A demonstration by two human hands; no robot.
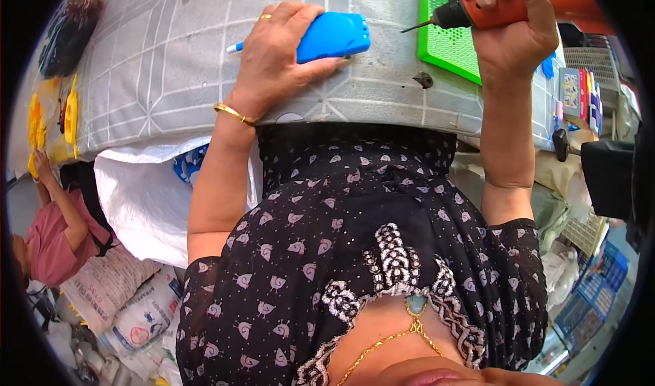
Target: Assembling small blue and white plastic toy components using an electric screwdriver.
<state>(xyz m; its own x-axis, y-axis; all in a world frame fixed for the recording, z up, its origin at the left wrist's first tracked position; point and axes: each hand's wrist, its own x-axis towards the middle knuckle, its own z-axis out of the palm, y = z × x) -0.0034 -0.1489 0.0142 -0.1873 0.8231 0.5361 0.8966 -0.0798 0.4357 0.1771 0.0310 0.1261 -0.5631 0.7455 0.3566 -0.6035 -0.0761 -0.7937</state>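
My left hand (276, 52) is wrapped round a blue plastic casing (334, 37) and rests with it on the grey patterned tablecloth. A thin white and blue tip (235, 47) sticks out on the other side of that hand; I cannot tell whether it belongs to the casing. My right hand (512, 31) grips an orange and black power screwdriver (477, 12) above the table. Its long thin bit points left toward the casing, with a gap between them. Below the screwdriver lies a green perforated tray (450, 48), partly covered by my right hand and wrist.
A small dark lump (423, 80) lies near the table's front edge. Yellow plastic parts (71, 116) and a dark bundle (68, 38) are at the far left, where another person (61, 239) reaches in. A white sack (140, 195) hangs below the table edge. Crates (593, 277) stand at right.
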